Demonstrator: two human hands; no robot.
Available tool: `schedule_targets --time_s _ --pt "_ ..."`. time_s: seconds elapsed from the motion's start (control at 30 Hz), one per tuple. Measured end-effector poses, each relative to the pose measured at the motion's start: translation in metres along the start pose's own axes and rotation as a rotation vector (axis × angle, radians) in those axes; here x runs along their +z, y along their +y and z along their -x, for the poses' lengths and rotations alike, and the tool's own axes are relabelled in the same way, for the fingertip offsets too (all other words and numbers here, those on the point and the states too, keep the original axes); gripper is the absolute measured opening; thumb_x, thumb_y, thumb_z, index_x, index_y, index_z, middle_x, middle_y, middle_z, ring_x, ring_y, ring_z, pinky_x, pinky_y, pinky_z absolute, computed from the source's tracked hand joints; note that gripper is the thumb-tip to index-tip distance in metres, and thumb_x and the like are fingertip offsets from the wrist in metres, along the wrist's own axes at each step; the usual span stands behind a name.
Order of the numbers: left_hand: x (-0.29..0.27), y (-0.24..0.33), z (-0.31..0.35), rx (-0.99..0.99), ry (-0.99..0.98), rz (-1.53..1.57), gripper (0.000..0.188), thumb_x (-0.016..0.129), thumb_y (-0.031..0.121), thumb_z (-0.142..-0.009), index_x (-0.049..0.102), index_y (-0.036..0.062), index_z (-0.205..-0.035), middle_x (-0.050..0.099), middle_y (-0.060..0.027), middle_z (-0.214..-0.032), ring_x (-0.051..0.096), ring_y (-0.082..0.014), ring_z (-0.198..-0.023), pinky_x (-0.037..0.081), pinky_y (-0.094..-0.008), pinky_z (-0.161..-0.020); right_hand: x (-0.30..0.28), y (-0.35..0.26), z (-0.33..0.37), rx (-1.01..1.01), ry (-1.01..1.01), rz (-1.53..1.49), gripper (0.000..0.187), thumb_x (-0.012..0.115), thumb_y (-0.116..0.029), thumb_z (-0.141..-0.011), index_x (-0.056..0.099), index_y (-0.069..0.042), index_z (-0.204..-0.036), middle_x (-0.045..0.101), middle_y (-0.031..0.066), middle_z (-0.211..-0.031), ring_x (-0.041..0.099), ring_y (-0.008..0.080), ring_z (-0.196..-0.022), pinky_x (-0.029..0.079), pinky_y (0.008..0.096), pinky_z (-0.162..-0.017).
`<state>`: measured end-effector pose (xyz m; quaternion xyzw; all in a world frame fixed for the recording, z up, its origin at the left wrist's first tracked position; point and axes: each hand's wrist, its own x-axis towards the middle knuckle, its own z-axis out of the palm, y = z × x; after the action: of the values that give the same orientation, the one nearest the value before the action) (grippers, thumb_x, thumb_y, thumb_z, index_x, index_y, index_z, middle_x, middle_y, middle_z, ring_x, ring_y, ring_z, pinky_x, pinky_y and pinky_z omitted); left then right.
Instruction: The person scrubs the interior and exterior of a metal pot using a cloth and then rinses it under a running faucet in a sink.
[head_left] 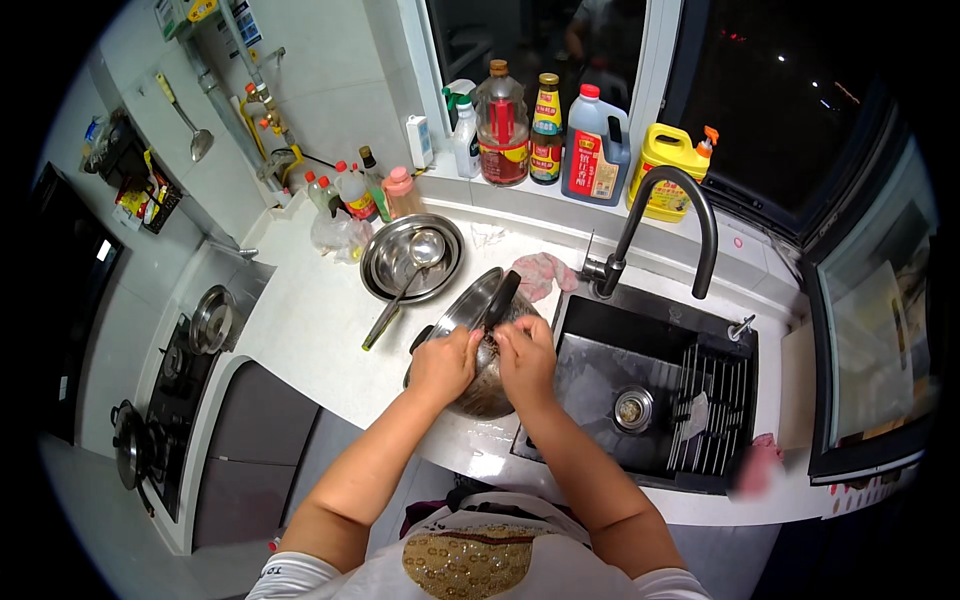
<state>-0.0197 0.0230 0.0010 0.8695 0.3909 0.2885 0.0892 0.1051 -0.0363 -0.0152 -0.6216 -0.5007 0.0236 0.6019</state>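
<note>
Left hand point(443, 368): your fingers bend inward, tips bunched near the black handle point(503, 298); I cannot tell whether they hold anything.
Right hand point(528, 358): your fingertips draw together close to the left ones; their hold, too, I cannot tell.
Steel pot point(468, 309): beneath your hands, on the bench point(320, 330).
Bowls point(382, 266): nested at its 11 o'clock, ladle point(427, 248) inside.
Sink point(590, 370): at its 3 o'clock.

A kitchen, apparently in a home: a white counter point(310, 320) with a black sink point(590, 390) and curved tap point(708, 240), a stove point(180, 405) at the left with a pan point(129, 445), bottles point(545, 135) along the windowsill point(432, 182), steel bowls point(390, 250), and a ladle point(202, 146) hanging on the tiled wall point(320, 90).
</note>
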Motion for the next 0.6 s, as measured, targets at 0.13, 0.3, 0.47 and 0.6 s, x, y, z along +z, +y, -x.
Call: schedule_targets --time_s 0.13,0.3,0.47,0.6 --pt "-0.001 -0.001 0.0 -0.013 -0.008 0.0 0.035 0.052 0.029 -0.093 0.053 0.0028 -0.069 0.055 -0.0195 -0.052 0.057 -0.0397 -0.049 0.045 -0.0473 -0.045 -0.006 0.002 0.016 -0.007 -0.017 -0.01 0.007 0.063 -0.003 -0.076 0.065 -0.004 -0.083 0.053 0.0124 -0.086 0.053 0.0306 -0.082 0.043 0.0393 -0.072" --pt "-0.001 0.003 0.0 0.016 -0.007 0.005 0.036 0.052 0.028 -0.093 0.054 0.0025 -0.069 0.055 -0.0199 -0.053 0.057 -0.0397 -0.049 0.045 -0.0471 -0.045 -0.003 0.001 -0.006 -0.059 -0.015 0.03 0.007 0.064 -0.002 -0.075 0.065 -0.004 -0.082 0.053 0.0112 -0.085 0.053 0.0295 -0.082 0.043 0.0386 -0.072" --pt "-0.001 -0.003 0.002 0.005 -0.008 0.004 0.036 0.052 0.028 -0.093 0.054 0.0021 -0.069 0.056 -0.0203 -0.053 0.057 -0.0398 -0.05 0.045 -0.0472 -0.045 -0.01 0.001 0.014 -0.113 -0.011 0.06 0.006 0.064 -0.002 -0.074 0.063 -0.003 -0.08 0.053 0.0113 -0.085 0.053 0.0299 -0.081 0.044 0.0382 -0.071" --pt "-0.001 0.001 0.002 -0.006 -0.008 0.018 0.036 0.051 0.028 -0.094 0.054 0.002 -0.069 0.056 -0.0206 -0.053 0.057 -0.04 -0.05 0.045 -0.0475 -0.045 -0.013 0.003 0.0 -0.175 -0.021 0.146 0.009 0.063 0.0 -0.073 0.062 -0.003 -0.082 0.053 0.0113 -0.087 0.052 0.0296 -0.081 0.044 0.0387 -0.071"
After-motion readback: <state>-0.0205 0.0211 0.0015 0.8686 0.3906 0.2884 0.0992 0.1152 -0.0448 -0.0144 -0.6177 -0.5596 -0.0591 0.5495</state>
